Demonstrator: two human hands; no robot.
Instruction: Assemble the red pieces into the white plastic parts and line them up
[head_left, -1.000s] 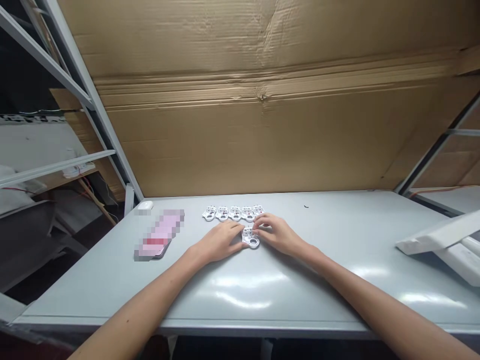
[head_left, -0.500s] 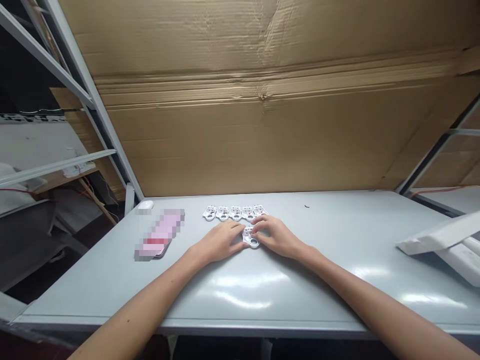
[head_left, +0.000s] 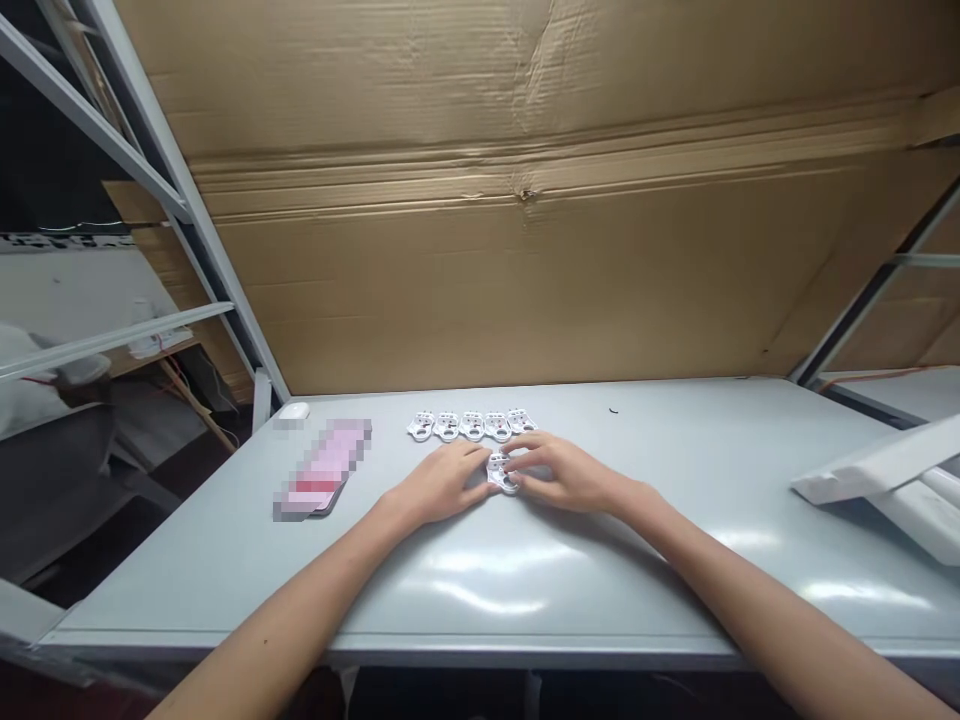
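Observation:
A small white plastic part [head_left: 501, 473] with holes lies on the grey table [head_left: 525, 560], between my two hands. My left hand [head_left: 439, 480] rests palm down at its left edge, fingers curled against it. My right hand [head_left: 564, 472] covers its right side, with fingertips pinched on the part. Just beyond my hands, a row of several similar white parts [head_left: 471, 425] lies side by side on the table.
A blurred pink flat object [head_left: 321, 468] lies to the left, with a small white object [head_left: 295, 410] behind it. White foam pieces [head_left: 885, 478] sit at the right edge. A large cardboard sheet [head_left: 525, 220] stands behind the table. Metal shelf frames flank both sides.
My right hand has slid closer over the white part, so less of the part shows now. The left hand has barely moved.

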